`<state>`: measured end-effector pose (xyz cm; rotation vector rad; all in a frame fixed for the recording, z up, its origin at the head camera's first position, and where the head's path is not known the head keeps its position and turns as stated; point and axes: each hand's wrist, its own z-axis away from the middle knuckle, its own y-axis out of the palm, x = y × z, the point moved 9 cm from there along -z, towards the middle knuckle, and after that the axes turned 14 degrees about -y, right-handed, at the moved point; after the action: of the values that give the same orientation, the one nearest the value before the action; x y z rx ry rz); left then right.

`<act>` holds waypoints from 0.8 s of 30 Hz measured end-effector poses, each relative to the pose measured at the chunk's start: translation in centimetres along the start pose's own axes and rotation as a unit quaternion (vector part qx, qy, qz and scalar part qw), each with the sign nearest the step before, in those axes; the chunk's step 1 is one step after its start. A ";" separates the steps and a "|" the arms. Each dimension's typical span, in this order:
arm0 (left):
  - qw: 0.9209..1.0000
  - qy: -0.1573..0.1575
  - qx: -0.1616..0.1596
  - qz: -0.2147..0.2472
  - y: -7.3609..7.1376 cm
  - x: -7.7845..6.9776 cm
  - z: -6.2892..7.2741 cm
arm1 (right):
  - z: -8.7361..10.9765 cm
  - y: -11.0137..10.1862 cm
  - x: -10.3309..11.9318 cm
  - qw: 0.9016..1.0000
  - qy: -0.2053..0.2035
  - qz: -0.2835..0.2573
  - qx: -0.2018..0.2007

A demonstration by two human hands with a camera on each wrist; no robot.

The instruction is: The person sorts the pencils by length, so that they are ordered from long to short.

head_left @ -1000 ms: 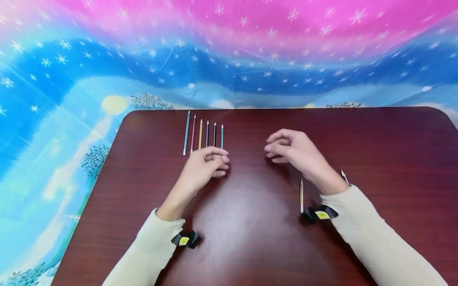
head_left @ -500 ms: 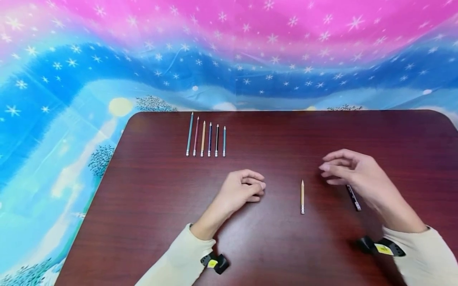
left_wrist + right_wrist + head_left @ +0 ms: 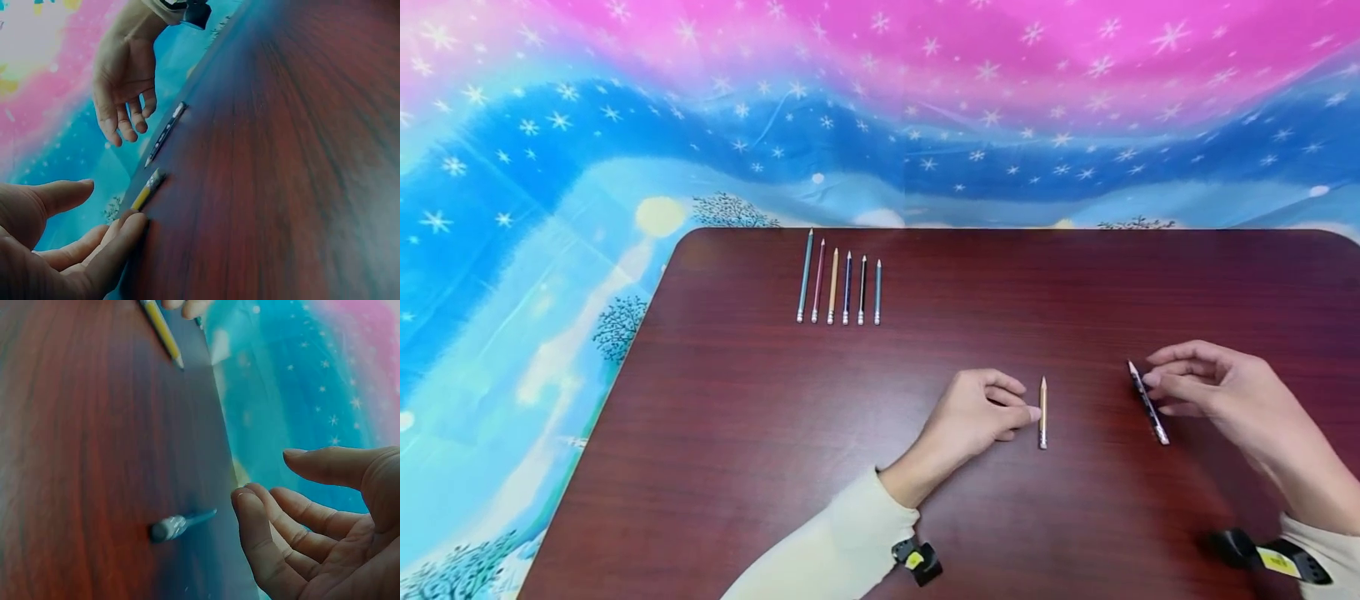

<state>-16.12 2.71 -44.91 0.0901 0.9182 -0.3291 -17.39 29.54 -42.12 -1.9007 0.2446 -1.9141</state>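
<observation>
My left hand (image 3: 981, 408) hovers just left of a short yellow pencil (image 3: 1042, 417); in the head view its thumb tip overlaps the pencil's edge. In the left wrist view, thumb and fingers (image 3: 119, 250) stand apart with nothing between them. To the right, my right hand (image 3: 1232, 387) is beside a dark patterned pencil (image 3: 1148, 404) that lies at a slant with its point away from me. The right wrist view shows that thumb (image 3: 331, 464) spread away from the relaxed fingers, and the pencil (image 3: 187, 525) outside them. Whether either hand touches its pencil I cannot tell.
A row of several pencils (image 3: 847, 287) lies at the table's far left, points away from me, longest at left and eraser ends roughly level. The brown table (image 3: 760, 433) ends at a snowflake-patterned cloth (image 3: 925, 125) behind.
Both hands have moved rightward and nearer, away from the table's far middle. My left hand has come to the yellow pencil, my right hand to the dark patterned one. The pencil row is uncovered.
</observation>
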 end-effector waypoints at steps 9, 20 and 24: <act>0.987 0.027 -0.084 -0.137 1.7 -1.9 -0.2 | 0.8 -0.9 -1.9 1.000 0.014 0.014 -0.011; 0.918 0.039 -0.195 -0.342 2.3 -3.3 -0.4 | 0.9 0.1 -2.6 1.000 0.027 0.006 0.004; 0.905 0.033 -0.196 -0.377 2.6 -3.3 -0.7 | 0.7 0.5 -2.7 0.999 0.033 0.021 0.009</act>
<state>-17.65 6.12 -42.87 -0.6478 1.0448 -0.8531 -16.75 30.39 -44.76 -1.8084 0.2841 -1.9456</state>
